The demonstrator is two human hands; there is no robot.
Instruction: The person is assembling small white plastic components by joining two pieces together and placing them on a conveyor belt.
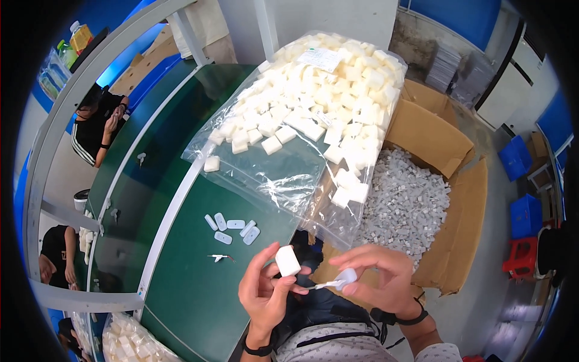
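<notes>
My left hand [263, 295] pinches a cream-white foam block [287, 261] upright between thumb and fingers. Opposite it, my right hand [386, 274] grips a small pale-grey plastic piece [345, 278] with thumb and fingertips. A thin whitish strip or lead [322, 285] runs from that piece to the fingers of my left hand; its far end is hidden there. On the green table to the left lie several light-blue oblong pieces [236, 224]. Nearer me is a small white part with thin wires [221, 258].
A clear plastic bag [283, 181] full of foam blocks lies open across the green table [181, 289]. At the right stands an open cardboard box [467, 223] of small grey-white parts. A metal frame [158, 256] crosses the left side; co-workers [96, 130] sit beyond it.
</notes>
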